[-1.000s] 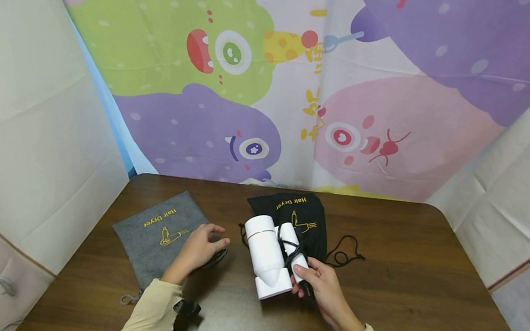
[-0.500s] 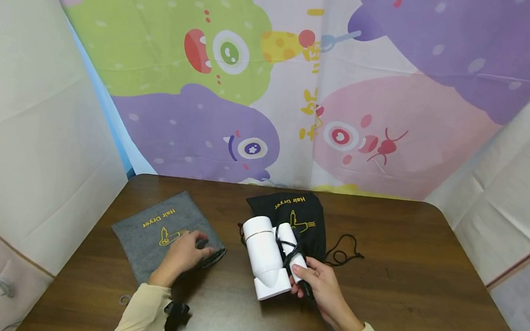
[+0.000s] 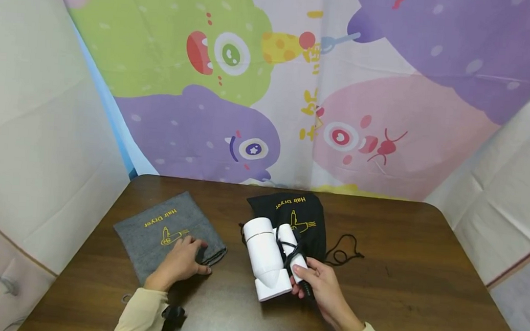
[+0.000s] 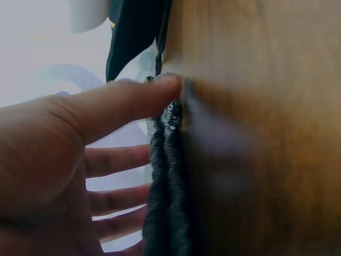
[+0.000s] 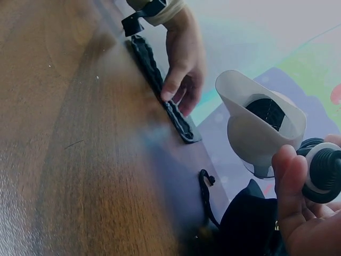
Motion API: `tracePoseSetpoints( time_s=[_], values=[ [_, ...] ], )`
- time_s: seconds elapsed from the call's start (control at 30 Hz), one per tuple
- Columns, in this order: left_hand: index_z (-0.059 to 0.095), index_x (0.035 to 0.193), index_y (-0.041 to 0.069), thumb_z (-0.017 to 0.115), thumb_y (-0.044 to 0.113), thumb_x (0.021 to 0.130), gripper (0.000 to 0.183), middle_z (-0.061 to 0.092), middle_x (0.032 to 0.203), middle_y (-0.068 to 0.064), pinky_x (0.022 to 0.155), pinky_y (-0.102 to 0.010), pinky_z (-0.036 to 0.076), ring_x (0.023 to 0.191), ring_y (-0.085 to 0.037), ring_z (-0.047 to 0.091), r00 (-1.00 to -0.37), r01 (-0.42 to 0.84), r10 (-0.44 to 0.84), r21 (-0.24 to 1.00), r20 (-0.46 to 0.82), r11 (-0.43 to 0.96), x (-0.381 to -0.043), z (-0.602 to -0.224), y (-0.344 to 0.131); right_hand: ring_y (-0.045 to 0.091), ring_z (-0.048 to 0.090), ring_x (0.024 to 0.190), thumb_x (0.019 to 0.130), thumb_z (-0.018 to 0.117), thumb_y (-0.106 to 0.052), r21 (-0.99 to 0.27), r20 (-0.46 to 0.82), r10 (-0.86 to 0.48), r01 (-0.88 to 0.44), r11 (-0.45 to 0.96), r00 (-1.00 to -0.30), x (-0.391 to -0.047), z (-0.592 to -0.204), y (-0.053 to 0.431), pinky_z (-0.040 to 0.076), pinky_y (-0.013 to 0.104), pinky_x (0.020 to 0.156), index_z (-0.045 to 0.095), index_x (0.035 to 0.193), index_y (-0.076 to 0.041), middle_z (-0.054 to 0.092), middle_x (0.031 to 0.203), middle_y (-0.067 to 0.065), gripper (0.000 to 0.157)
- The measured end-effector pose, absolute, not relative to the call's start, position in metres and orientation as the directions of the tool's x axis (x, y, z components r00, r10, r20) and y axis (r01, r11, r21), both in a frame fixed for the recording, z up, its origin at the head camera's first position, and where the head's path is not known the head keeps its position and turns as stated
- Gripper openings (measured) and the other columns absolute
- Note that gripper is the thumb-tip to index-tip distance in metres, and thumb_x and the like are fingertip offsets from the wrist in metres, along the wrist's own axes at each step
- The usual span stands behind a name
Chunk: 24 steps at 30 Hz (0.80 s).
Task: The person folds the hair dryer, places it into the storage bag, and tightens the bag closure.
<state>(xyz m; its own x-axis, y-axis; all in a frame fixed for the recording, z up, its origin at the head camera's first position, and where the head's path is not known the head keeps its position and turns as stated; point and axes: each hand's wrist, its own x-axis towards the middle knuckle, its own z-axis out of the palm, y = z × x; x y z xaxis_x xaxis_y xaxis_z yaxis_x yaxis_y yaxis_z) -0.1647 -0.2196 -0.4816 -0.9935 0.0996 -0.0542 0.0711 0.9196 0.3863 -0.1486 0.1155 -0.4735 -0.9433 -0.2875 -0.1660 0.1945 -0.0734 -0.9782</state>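
Note:
My right hand (image 3: 324, 287) grips the handle of a white hair dryer (image 3: 258, 247) by its lower end. The dryer's handle is folded beside the barrel, and a black cord (image 3: 290, 253) is wound round it. In the right wrist view the flat nozzle (image 5: 266, 109) faces the camera. My left hand (image 3: 178, 262) lies over the near right part of a grey drawstring pouch (image 3: 154, 234) printed "Hair Dryer". Its fingers extend over the top while the thumb (image 4: 125, 101) touches the gathered mouth edge (image 4: 170, 176), seen in the left wrist view.
A black "Hair Dryer" pouch (image 3: 314, 210) lies behind the dryer, its drawstring (image 3: 344, 253) looped out to the right. The brown wooden table (image 3: 413, 283) ends at a printed cartoon curtain (image 3: 230, 132); pale cloth walls (image 3: 60, 120) rise at the sides.
My left hand has moved left and down from above the grey pouch's right edge onto the pouch, and its thumb has come to the mouth edge. My right hand and the hair dryer have hardly moved.

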Motion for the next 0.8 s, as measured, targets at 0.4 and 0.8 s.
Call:
tracePoseSetpoints(
  time_s=[0.4, 0.8],
  values=[
    [0.068, 0.106, 0.007, 0.086, 0.021, 0.067, 0.045, 0.061, 0.110, -0.018, 0.091, -0.054, 0.045, 0.105, -0.040, 0.054, -0.996, 0.088, 0.084, 0.405, 0.028, 0.910, -0.168, -0.490, -0.224, 0.011, 0.062, 0.055, 0.094, 0.062, -0.014, -0.981, -0.147, -0.301, 0.178, -0.077, -0.942, -0.147, -0.473, 0.117, 0.049, 0.021, 0.051, 0.054, 0.103, 0.008, 0.066, 0.069, 0.002, 0.025],
    [0.069, 0.095, 0.010, 0.083, 0.015, 0.067, 0.032, 0.064, 0.111, -0.016, 0.094, -0.053, 0.045, 0.109, -0.039, 0.058, -0.992, 0.121, 0.125, 0.464, 0.022, 0.877, -0.168, -0.489, -0.236, 0.010, 0.062, 0.054, 0.093, 0.063, -0.014, -0.981, -0.156, -0.285, 0.182, -0.065, -0.946, -0.147, -0.472, 0.116, 0.049, 0.021, 0.051, 0.054, 0.100, 0.008, 0.066, 0.068, 0.000, 0.024]
  ],
)
